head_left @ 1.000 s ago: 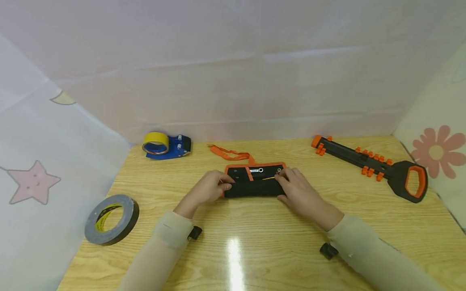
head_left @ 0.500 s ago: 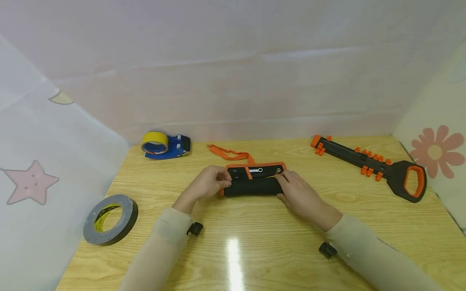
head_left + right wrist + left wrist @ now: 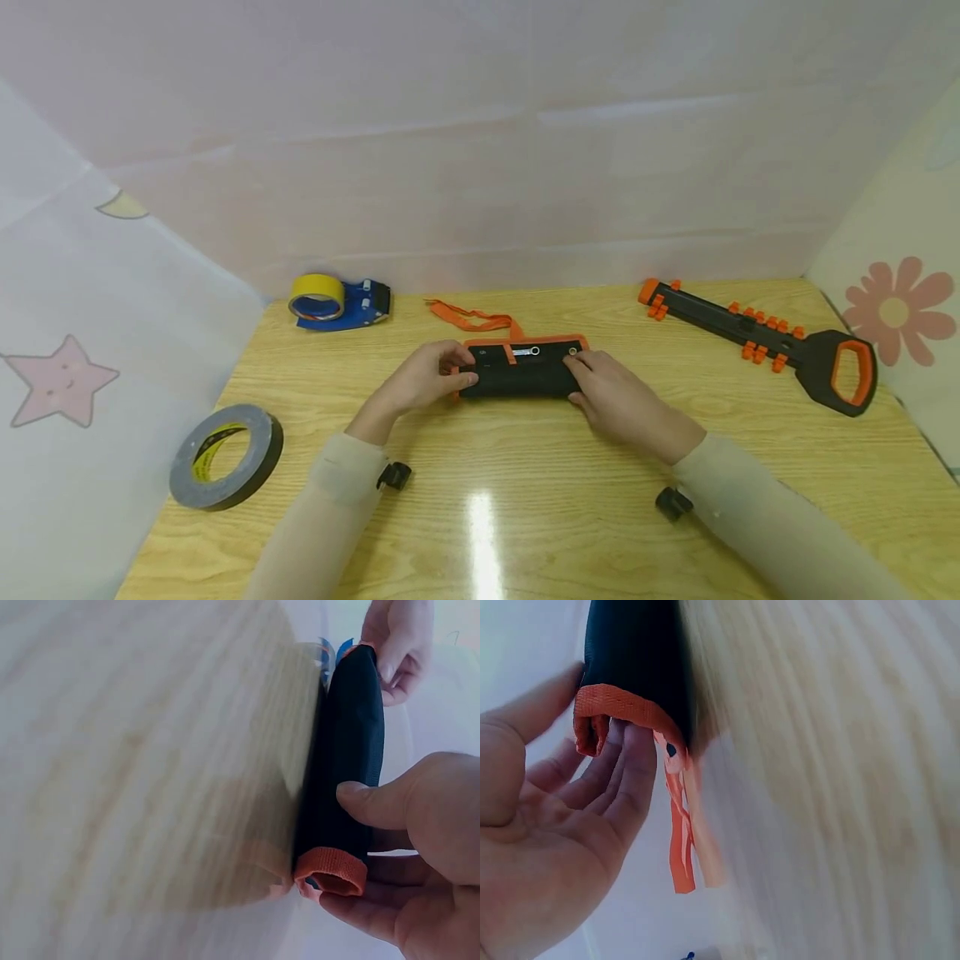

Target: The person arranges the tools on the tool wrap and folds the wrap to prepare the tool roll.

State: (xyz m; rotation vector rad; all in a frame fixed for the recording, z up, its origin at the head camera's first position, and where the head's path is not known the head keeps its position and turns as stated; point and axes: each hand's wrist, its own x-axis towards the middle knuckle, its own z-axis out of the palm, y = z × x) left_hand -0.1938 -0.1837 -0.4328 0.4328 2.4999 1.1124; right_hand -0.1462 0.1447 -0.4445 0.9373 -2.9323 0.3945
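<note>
A black fabric tool roll with orange trim lies partly rolled up in the middle of the table. A small ring-ended wrench shows in a pocket on its flat far part, and a grommet sits near the right corner. An orange tie strap trails behind it. My left hand holds the left end, thumb on the near side and fingers beyond it. My right hand grips the right end, its thumb pressing the rolled part. The roll's contents are hidden inside.
At the back left stands a blue tape dispenser with a yellow tape roll. A grey tape roll lies at the left edge. A black-and-orange handled holder lies at the right. Cloth walls enclose the table.
The rolled part has turned slightly away from me, covering more of the flat flap and the yellow strip at the right. Both hands stay at its ends; the left fingers have lifted a little.
</note>
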